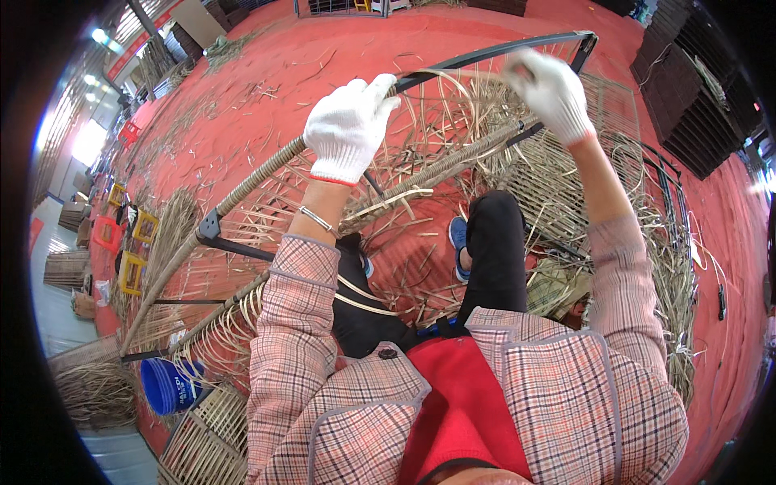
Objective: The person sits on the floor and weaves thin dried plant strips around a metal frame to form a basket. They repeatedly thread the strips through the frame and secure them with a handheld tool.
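Note:
A black metal frame (485,54) lies across in front of me, its left part wound with tan rattan strip (260,175). My left hand (346,129), in a white knitted glove, is closed round the bar where the winding ends and bare metal begins. From there a loose rattan strip (465,74) runs right, just below the bar. My right hand (550,93), also gloved in white, is raised near the frame's far right corner, fingers curled and somewhat blurred at the strip's end. A second wound bar (453,172) lies nearer, parallel to the first.
Loose strips litter the red floor (283,56). Bundles of strips (182,218) lie left, near yellow crates (132,273). A blue bucket (166,386) stands lower left, beside a woven panel (206,436). Stacked dark brown panels (687,89) rise at the far right.

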Demonstrator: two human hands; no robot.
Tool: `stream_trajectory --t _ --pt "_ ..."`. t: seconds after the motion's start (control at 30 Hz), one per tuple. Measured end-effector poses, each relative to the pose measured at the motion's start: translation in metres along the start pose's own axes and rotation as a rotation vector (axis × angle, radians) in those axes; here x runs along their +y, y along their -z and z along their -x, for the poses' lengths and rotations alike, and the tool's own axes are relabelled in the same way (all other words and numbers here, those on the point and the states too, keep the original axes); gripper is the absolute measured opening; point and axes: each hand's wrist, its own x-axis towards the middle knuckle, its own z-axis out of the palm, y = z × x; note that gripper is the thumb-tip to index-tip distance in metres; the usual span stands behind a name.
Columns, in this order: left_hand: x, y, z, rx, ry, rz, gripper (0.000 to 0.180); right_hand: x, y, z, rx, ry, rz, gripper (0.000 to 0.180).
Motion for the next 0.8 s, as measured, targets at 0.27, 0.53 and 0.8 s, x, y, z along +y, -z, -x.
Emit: stream_trajectory --t 0.27,0.53,0.8 --pt "0.01 -0.012 0.0 -0.026 -0.086 0.025 0.03 -0.03 -0.025 0.114 0.181 -0.538 -1.104 0.013" --pt "-0.005 -0.016 -0.002 -0.018 -0.019 0.086 0.031 -0.118 -0.009 0.192 -1.098 -0.38 -1.653 0.039" --pt "-0.011 -0.017 0.003 -0.002 -0.001 0.034 0.032 0.121 0.123 0.286 -0.386 -0.549 0.126 0.025"
